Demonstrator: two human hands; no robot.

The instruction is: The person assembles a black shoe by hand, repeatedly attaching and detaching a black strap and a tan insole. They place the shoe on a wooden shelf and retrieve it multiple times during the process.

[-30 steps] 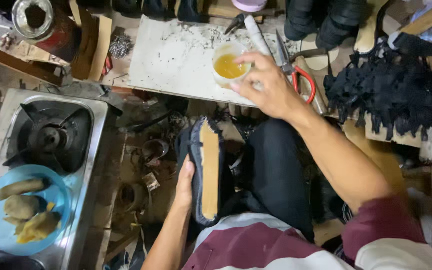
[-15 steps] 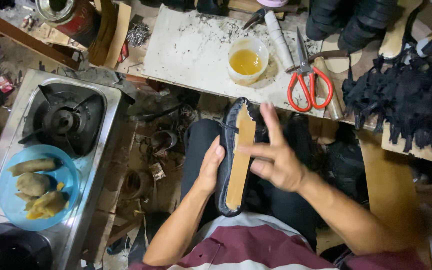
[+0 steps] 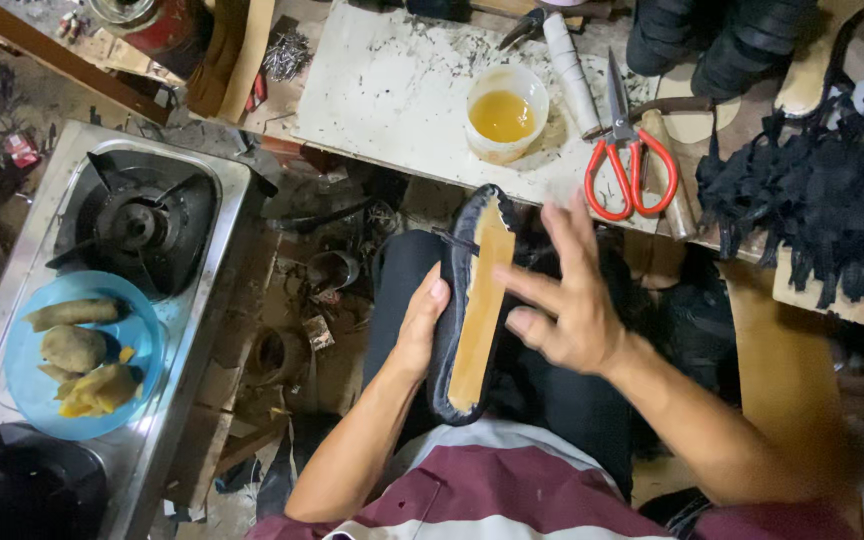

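Shoe upper [image 3: 472, 300] with a tan insole lies on the lap, gripped along its left edge by the left hand [image 3: 420, 325]; its far tip hides behind nothing, but the right hand [image 3: 567, 295], open with fingers spread, is motion-blurred beside it. On the far counter [image 3: 392, 90], a white cup [image 3: 505, 112] holds amber glue. Near left, a blue plate [image 3: 22, 360] carries cooked plantains.

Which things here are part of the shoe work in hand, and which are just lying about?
In use: shoe sole in left hand; right hand at its tan insole; cup of yellow liquid.
Lying about: red scissors, gas burner, blue plate of food, black strips.
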